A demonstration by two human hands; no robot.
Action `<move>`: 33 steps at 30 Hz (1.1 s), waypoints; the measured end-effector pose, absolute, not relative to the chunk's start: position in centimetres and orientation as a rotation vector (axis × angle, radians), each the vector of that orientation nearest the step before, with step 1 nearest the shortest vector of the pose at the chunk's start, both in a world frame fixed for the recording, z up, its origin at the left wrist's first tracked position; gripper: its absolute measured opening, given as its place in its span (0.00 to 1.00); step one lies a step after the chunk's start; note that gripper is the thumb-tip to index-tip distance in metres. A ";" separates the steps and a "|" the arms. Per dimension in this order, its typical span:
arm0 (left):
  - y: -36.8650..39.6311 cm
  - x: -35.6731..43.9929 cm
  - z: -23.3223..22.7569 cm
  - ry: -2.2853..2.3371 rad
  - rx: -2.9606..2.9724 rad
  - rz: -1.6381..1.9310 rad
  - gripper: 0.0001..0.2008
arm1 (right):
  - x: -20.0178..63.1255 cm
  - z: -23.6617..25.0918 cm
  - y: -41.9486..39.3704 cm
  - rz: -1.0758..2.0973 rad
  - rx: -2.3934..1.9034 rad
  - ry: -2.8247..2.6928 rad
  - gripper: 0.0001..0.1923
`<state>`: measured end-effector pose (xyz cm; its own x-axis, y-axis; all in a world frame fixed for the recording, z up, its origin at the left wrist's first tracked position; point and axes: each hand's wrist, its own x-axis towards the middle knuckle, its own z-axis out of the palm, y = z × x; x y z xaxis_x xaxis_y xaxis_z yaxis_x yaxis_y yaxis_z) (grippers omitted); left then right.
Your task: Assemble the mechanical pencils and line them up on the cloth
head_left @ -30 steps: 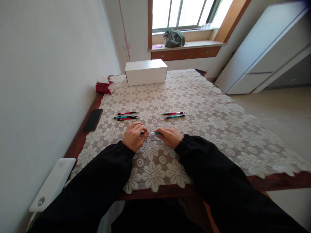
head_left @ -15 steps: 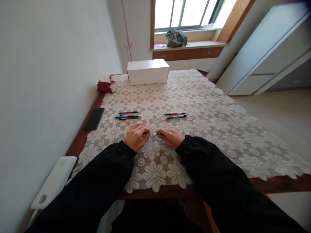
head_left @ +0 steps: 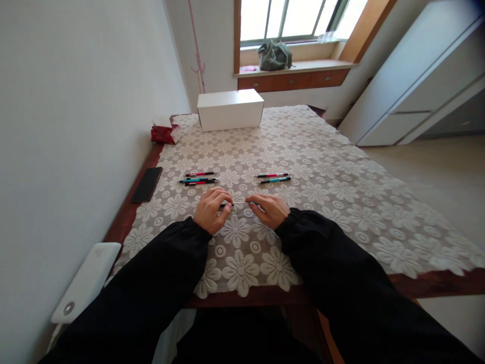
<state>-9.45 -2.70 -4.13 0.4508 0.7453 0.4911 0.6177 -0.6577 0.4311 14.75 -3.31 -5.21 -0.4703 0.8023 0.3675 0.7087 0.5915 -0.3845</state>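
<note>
Over the near part of the table, my left hand [head_left: 212, 211] is closed, its thumb and fingers pinching a dark pen part that is mostly hidden. Facing it, my right hand [head_left: 271, 210] is closed on the teal pen barrel, of which little shows under the fingers. A thin pale rod, like a pen refill [head_left: 239, 202], spans the gap between the two hands. Beyond my left hand lie a red-and-black pen [head_left: 199, 174] and, close together, teal and red pens [head_left: 199, 180]. Past my right hand rest a red pen [head_left: 273, 175] and a teal pen [head_left: 275, 180].
A white box [head_left: 231, 114] stands at the far end of the lace tablecloth [head_left: 242, 270]. Along the left edge are a dark phone [head_left: 147, 184] and a red tissue pack [head_left: 165, 134]. A white device with a cable [head_left: 87, 283] is at the near left.
My right hand's fingers have shifted on the barrel, so less teal shows. Both hands appear slightly higher in the picture, with the thin rod still between them. The pens on the cloth stay put.
</note>
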 end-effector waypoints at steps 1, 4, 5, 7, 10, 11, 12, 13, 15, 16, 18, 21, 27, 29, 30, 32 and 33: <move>-2.7 -9.5 -4.2 1.207 2.528 0.966 0.05 | 14.8 -5.2 -3.3 0.231 -1.217 -2.307 0.13; -2.4 -9.7 -4.7 1.234 2.587 0.869 0.05 | 14.8 -5.1 -3.1 0.201 -1.283 -2.330 0.12; -2.4 -9.7 -4.8 1.235 2.601 0.850 0.05 | 14.8 -5.1 -3.1 0.195 -1.305 -2.343 0.12; -2.2 -9.8 -5.0 1.232 2.617 0.833 0.03 | 14.9 -5.0 -3.1 0.188 -1.343 -2.367 0.11; -2.1 -9.9 -5.2 1.222 2.633 0.818 0.03 | 15.0 -4.8 -3.1 0.196 -1.385 -2.405 0.11; -2.1 -9.9 -5.2 1.224 2.632 0.814 0.03 | 15.0 -4.7 -3.1 0.200 -1.398 -2.413 0.11; -2.1 -9.9 -5.2 1.228 2.629 0.810 0.03 | 15.0 -4.6 -3.1 0.203 -1.409 -2.422 0.11; -2.1 -9.9 -5.2 1.230 2.623 0.808 0.03 | 15.0 -4.6 -3.1 0.206 -1.419 -2.430 0.11; -2.1 -9.9 -5.2 1.228 2.610 0.803 0.04 | 15.1 -4.6 -3.1 0.213 -1.431 -2.447 0.11; -2.1 -9.9 -5.2 1.221 2.605 0.798 0.04 | 15.1 -4.6 -3.1 0.217 -1.432 -2.455 0.12; -2.1 -9.8 -5.2 1.205 2.594 0.792 0.03 | 15.1 -4.7 -3.1 0.226 -1.432 -2.466 0.12; -2.1 -9.8 -5.2 1.195 2.573 0.805 0.03 | 15.0 -4.7 -3.0 0.235 -1.432 -2.464 0.12; -2.0 -9.9 -5.4 1.164 2.572 0.832 0.04 | 15.0 -4.7 -3.1 0.262 -1.402 -2.462 0.12; -2.0 -9.8 -5.3 1.150 2.576 0.838 0.04 | 14.9 -4.8 -3.1 0.273 -1.368 -2.453 0.12; -2.0 -9.8 -5.2 1.141 2.578 0.842 0.04 | 14.9 -4.9 -3.1 0.282 -1.346 -2.448 0.12; -2.0 -9.7 -5.0 1.121 2.577 0.862 0.04 | 14.9 -5.1 -3.0 0.306 -1.292 -2.436 0.12; -2.1 -9.6 -5.0 1.107 2.576 0.879 0.04 | 14.9 -5.3 -3.0 0.322 -1.260 -2.433 0.12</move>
<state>-9.60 -2.07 -4.97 0.5420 0.7143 0.4427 0.5933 -0.6983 0.4004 14.91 -3.00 -5.25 -0.5254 0.8201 0.2267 0.7327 0.5715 -0.3694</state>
